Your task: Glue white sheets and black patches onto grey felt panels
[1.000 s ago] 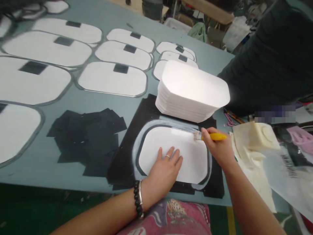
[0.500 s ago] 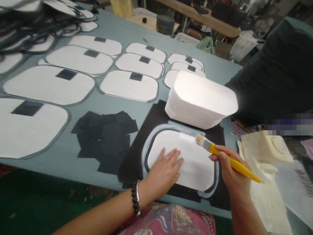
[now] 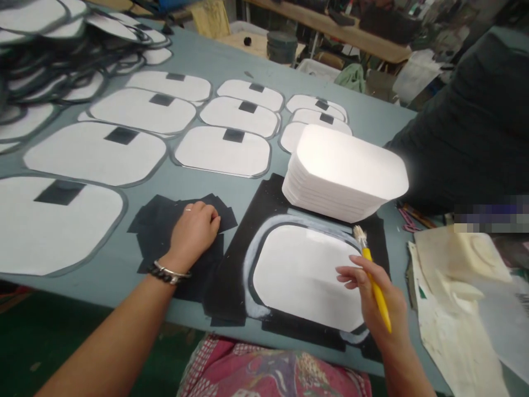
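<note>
My left hand [image 3: 195,230] rests on a loose pile of black rectangular patches [image 3: 155,234], its fingers curled down and closed; whatever is between the fingertips is hidden. A yellow-handled paintbrush [image 3: 378,298] is held in my right hand [image 3: 382,300], the bristles pointing away from me at the upper right corner of a white rounded panel [image 3: 306,275]. Two or three of that hand's fingers stretch out over the panel. A dark border surrounds the panel, and outside it a whitish smeared band marks the black board [image 3: 231,281] underneath.
A tall stack of white rounded panels [image 3: 351,160] stands on the board's far side. Rows of dark-edged white panels [image 3: 223,149] with black patches cover the table's left and middle. Cream sheets [image 3: 446,298], pink scissors [image 3: 408,220] and a bulky dark bundle [image 3: 467,121] lie right.
My left hand has left the white panel and moved left onto the black patches, its fingers curling. The paintbrush has shifted right and turned more upright in my right hand.
</note>
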`<state>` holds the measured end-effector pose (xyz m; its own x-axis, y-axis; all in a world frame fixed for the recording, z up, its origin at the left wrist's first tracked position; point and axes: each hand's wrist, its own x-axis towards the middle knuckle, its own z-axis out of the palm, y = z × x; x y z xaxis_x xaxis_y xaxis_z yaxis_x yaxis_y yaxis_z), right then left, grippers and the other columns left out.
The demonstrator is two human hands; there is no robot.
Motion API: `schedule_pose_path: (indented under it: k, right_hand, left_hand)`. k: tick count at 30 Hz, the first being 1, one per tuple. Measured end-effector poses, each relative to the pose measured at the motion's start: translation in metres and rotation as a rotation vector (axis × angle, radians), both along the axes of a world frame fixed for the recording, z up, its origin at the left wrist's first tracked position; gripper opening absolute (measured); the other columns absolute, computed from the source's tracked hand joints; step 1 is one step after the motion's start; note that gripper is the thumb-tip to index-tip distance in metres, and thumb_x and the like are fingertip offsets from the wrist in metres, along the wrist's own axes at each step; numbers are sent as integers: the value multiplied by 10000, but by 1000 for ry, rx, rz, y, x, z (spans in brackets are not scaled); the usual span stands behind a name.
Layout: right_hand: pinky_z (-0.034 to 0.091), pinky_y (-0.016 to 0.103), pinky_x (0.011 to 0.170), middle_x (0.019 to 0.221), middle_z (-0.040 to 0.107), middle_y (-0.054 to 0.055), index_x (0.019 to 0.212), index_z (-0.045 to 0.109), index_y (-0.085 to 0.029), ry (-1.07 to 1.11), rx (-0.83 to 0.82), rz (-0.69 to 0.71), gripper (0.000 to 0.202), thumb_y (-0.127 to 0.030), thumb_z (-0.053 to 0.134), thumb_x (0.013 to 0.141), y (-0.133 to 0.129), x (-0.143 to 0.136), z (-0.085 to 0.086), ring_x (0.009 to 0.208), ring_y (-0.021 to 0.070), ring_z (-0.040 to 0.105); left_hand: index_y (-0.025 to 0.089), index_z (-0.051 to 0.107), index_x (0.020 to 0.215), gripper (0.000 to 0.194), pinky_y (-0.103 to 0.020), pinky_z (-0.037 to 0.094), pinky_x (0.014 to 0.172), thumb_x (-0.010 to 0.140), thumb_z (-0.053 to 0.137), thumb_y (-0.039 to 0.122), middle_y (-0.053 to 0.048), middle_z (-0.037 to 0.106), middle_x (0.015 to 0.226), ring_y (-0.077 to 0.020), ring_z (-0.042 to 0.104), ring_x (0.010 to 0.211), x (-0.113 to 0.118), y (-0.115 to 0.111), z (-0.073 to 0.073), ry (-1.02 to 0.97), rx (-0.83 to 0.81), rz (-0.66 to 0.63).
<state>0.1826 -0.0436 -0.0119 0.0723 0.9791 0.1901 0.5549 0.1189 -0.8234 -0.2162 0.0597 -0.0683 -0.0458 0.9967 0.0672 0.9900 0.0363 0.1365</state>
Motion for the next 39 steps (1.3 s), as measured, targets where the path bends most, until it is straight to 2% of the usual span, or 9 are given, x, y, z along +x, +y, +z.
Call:
schedule_pose_path:
  k: [7,12,21,24,27,30,33,36,39]
  right_hand:
    - [649,291,758,972,815,35,1151,704,-241,-67,43,108,195,-339,563,1059,-4,-12,-10,811,165,789]
    - [625,320,815,990,803,45,1153,696,-248,-73,10,119,203,-351,545,1063,-8,-15,-14,871,183,780]
    - [525,432,1007,1122,692,81,1148,553,-236,12,116,81,273,-390,667,955,14,-48,0,1069,236,676]
    - [546,339,833,948,636,23,1059,528,-238,50,128,29,186,-314,648,940,15,-54,2,867,183,648]
    - [540,287,754,909,603,5,1047,500,-244,145,153,-69,134,-245,593,950,9,-49,-4,798,152,632]
    - [555,287,757,955,616,28,1073,492,-244,194,141,-147,152,-259,589,956,3,-40,-15,850,163,660]
    - [554,286,733,931,616,24,1064,483,-244,194,99,-168,148,-280,579,957,3,-31,-27,823,164,665]
    - [531,294,704,871,606,6,1029,482,-243,106,55,-205,136,-286,580,944,11,-25,-38,750,166,641]
    - [517,325,724,898,644,28,1020,493,-239,-51,17,-253,107,-282,560,948,26,-22,-48,767,196,647]
  left_hand:
    - [191,645,959,229,-419,509,916,959,463,329,-135,636,1080,-312,595,1053,-6,6,3,-46,-59,-38]
    - [211,624,871,214,-404,501,900,927,481,360,-100,639,974,-278,606,972,0,7,24,-196,-17,-60]
    - [215,657,893,154,-331,512,912,966,565,313,-53,659,1067,-186,641,1009,115,-30,72,-710,-17,-558]
    - [210,659,908,135,-360,504,989,971,566,285,-66,662,1154,-199,639,1124,149,-38,69,-779,-26,-618]
    - [210,633,1118,279,-346,560,837,907,663,390,-95,676,1237,-203,683,1014,172,-42,59,-1060,-180,-380]
    - [186,560,1176,522,-253,472,560,827,715,542,-75,726,949,-197,704,767,189,-43,46,-1408,-599,-54]
    - [192,538,906,430,-197,309,474,808,704,576,-22,667,661,-141,614,553,200,-41,33,-1490,-869,34]
    - [212,519,809,362,-210,280,472,818,670,541,20,607,533,-107,484,438,208,-33,21,-1320,-721,-8]
    - [223,558,797,285,-255,353,542,869,595,496,17,619,563,-153,551,511,214,-18,17,-982,-480,-119]
